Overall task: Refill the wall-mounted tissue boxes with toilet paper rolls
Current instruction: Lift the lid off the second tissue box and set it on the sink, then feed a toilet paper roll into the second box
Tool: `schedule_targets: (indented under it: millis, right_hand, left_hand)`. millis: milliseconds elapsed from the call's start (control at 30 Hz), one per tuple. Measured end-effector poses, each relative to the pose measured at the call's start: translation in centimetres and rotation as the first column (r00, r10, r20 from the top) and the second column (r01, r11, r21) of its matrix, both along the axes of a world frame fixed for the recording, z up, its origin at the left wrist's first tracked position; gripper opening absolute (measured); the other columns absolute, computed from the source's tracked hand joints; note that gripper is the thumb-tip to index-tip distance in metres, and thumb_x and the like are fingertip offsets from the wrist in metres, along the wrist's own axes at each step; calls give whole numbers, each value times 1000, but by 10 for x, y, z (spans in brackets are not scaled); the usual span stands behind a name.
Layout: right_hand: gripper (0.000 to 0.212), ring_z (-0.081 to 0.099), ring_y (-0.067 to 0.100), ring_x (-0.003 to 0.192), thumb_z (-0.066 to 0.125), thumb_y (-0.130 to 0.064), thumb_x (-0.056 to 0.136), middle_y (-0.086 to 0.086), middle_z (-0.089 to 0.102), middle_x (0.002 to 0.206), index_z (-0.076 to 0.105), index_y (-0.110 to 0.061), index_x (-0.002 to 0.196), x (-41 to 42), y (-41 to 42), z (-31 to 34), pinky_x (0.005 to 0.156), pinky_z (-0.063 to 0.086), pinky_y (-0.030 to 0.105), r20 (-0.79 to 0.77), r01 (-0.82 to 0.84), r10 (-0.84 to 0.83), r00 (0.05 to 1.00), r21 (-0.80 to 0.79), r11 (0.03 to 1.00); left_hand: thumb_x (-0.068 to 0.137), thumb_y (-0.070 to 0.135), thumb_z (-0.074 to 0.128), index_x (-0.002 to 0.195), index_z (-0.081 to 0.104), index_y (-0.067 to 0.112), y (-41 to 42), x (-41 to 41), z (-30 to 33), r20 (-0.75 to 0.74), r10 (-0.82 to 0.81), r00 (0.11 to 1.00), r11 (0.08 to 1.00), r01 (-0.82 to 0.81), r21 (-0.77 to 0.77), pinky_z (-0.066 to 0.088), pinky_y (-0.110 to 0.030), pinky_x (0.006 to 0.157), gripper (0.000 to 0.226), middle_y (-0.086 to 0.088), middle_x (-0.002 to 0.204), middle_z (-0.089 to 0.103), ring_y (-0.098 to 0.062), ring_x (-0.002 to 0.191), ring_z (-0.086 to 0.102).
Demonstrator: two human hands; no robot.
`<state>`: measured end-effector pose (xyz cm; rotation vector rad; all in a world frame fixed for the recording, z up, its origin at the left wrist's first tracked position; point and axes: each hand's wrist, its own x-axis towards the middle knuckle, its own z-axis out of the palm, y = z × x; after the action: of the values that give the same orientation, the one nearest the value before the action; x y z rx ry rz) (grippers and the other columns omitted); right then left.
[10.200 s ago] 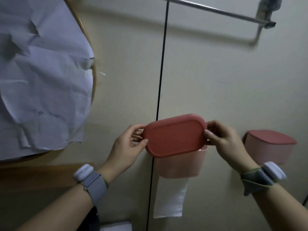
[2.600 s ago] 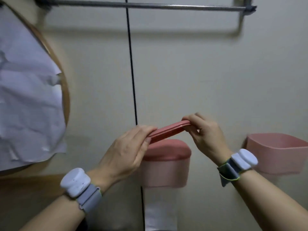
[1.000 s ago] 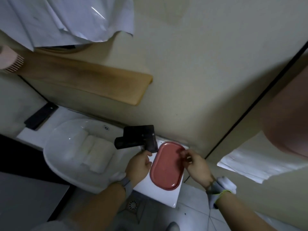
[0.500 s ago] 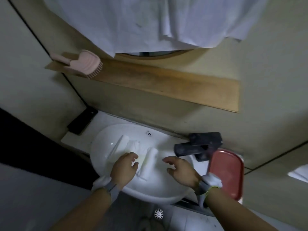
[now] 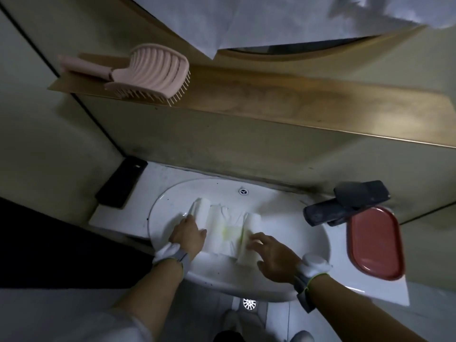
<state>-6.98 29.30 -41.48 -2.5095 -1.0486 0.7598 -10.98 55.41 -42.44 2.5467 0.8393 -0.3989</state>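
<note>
Reaching: both hands down in the basin, apart, one at each side of the paper.
Left hand (image 5: pixel 188 234): fingers laid on the near end of the left roll (image 5: pixel 200 213) — whether closed round it cannot be told.
Right hand (image 5: pixel 270 250): fingers spread and relaxed, tips touching the right roll (image 5: pixel 250 233), gripping nothing.
Paper: three toilet paper rolls side by side in the white sink (image 5: pixel 296 245), middle roll (image 5: pixel 220 230) between the other two, squashed flat with loose folds.
Handling: likely very light, soft, easily crushed or torn; probably best taken round the whole girth, not by a loose sheet — a wet basin would spoil it.
Right of the sink: red lid (image 5: pixel 375 243) lying on the counter, beside the dark faucet (image 5: pixel 345 203).
Far: black phone (image 5: pixel 121 181) at the left corner, pink brush (image 5: pixel 138 70) on the wooden shelf (image 5: pixel 296 104); tissue boxes out of sight.
</note>
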Motion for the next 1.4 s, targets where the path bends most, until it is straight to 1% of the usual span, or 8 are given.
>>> schedule_targets:
  millis: [233, 433, 567, 733, 833, 1033, 1233, 1400]
  right_hand:
    - [51, 42, 22, 133, 54, -19, 91, -2, 33, 153, 47, -19, 142, 2, 6, 6, 103, 42, 30, -54, 23, -24, 998, -21, 1000]
    - [48, 44, 21, 132, 56, -22, 94, -1, 42, 147, 48, -22, 141, 1, 11, 26, 105, 36, 26, -158, 157, -155, 975, -4, 988]
    - [45, 50, 12, 125, 58, -29, 95, -6, 47, 141, 48, -30, 139, 2, 2, 53, 100, 39, 20, -304, 352, -317, 898, 68, 933]
    - [52, 63, 10, 108, 65, -44, 90, -8, 54, 130, 45, -35, 137, -10, -49, 90, 95, 53, 31, -523, 567, -423, 740, 144, 811]
    - [51, 67, 17, 102, 67, -44, 88, -4, 59, 126, 49, -35, 135, -20, -98, 107, 94, 54, 37, -594, 697, -475, 650, 215, 684]
    - [34, 67, 24, 90, 70, -9, 88, 18, 68, 108, 61, -9, 121, -54, -228, 121, 77, 59, 39, -682, 886, -568, 461, 319, 335]
    - [34, 64, 17, 75, 71, -18, 78, 3, 70, 82, 63, 4, 102, -105, -412, 163, 67, 52, 34, -680, 910, -642, 354, 410, 67]
    - [22, 63, 20, 75, 65, -6, 88, 9, 68, 87, 62, 4, 106, -140, -535, 186, 64, 53, 28, -681, 872, -678, 277, 475, -121]
  left_hand:
    - [89, 25, 61, 113, 49, 1, -1, 13, -6, 46, 71, 996, 996, -68, -59, 57, -44, 77, 36, -21, 116, 62, -40, 100, 64]
    - [91, 21, 57, 111, 43, 12, 8, -3, 28, 208, 192, 959, 907, -92, -411, 51, -35, 67, 26, -14, 106, 62, -31, 87, 62]
    - [82, 37, 66, 101, 49, 20, 1, -8, 46, 51, -119, 992, 787, 126, -603, 49, -39, 77, 31, -7, 99, 62, -22, 86, 60]
    - [73, 44, 67, 96, 59, 29, -43, -1, 80, -2, -447, 895, 593, 295, -749, 44, -34, 87, 29, 1, 97, 63, -19, 92, 58]
    - [74, 48, 63, 103, 60, 30, -102, 10, 98, 53, -539, 841, 555, 402, -728, 42, -32, 83, 34, -2, 106, 64, -17, 93, 57]
    - [89, 34, 63, 108, 58, 28, -261, 18, 131, 180, -716, 675, 442, 637, -632, 46, -31, 90, 21, 6, 108, 63, -17, 102, 59]
    - [91, 35, 66, 126, 53, 30, -457, 3, 171, 339, -822, 457, 273, 839, -470, 45, -22, 87, 38, 7, 118, 61, -11, 104, 58]
    - [85, 31, 74, 126, 51, 33, -580, -4, 191, 464, -791, 399, 193, 882, -430, 49, -20, 74, 46, 0, 115, 57, -17, 100, 59]
